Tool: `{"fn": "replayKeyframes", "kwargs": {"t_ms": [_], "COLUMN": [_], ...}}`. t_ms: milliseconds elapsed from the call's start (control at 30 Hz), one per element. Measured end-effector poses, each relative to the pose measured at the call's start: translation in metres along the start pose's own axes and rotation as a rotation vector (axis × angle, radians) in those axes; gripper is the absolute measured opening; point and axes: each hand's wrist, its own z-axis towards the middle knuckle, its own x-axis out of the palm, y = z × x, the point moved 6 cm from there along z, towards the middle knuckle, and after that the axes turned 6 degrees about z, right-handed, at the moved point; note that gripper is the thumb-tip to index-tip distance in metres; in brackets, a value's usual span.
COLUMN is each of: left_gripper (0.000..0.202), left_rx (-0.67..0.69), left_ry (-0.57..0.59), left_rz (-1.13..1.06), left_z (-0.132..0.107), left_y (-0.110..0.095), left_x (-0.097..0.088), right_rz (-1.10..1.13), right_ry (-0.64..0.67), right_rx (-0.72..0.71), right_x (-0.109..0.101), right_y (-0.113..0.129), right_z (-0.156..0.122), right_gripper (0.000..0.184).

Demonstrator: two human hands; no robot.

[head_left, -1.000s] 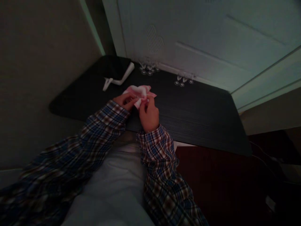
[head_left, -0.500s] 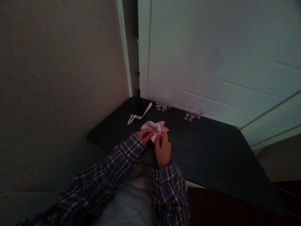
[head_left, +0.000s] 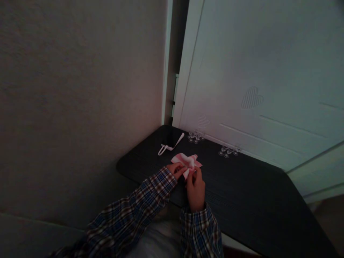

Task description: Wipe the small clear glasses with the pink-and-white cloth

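Note:
A crumpled pink and white cloth [head_left: 190,162] is held just above the near side of the dark table [head_left: 242,190]. My left hand [head_left: 176,169] pinches its left edge between thumb and fingers. My right hand [head_left: 196,188] is closed on the near right part, its fingertips pressed together close to the left ones. Whether something small sits in the folds between the fingertips, I cannot tell.
Behind the cloth lies a dark-screened phone [head_left: 172,138] with a white edge and strap loop. Several small clear stemmed pieces stand in two groups, a left group [head_left: 196,136] and a right group [head_left: 229,151], by the white panel [head_left: 228,71]. A wall [head_left: 107,89] bounds the left.
The camera view has tilted, so everything sits lower and further right in the picture. Both hands keep their pinch on the cloth, with only slight finger movement.

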Motion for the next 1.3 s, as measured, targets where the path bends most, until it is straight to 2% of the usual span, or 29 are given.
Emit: {"fn": "replayKeyframes", "kwargs": {"t_ms": [633, 833, 1100, 1300], "left_gripper": [0.038, 0.031, 0.038, 0.035], "left_rx": [0.035, 0.061, 0.101, 0.065], "left_ry": [-0.021, -0.062, -0.015, -0.029], "left_rz": [0.064, -0.002, -0.026, 0.033], "left_z": [0.001, -0.001, -0.004, -0.001], "left_y": [-0.002, -0.007, -0.015, -0.008], "left_x": [0.0, -0.002, -0.007, -0.003], "right_rz": [-0.038, -0.046, -0.05, -0.062], "right_ry": [0.007, 0.009, 0.018, 0.011], "right_rx": [0.008, 0.014, 0.007, -0.005], "right_x": [0.0, 0.0, 0.0, -0.001], "right_y": [-0.004, -0.005, -0.005, -0.008], "right_z": [0.001, 0.002, 0.002, 0.002], "right_gripper": [0.038, 0.036, 0.036, 0.034]}}
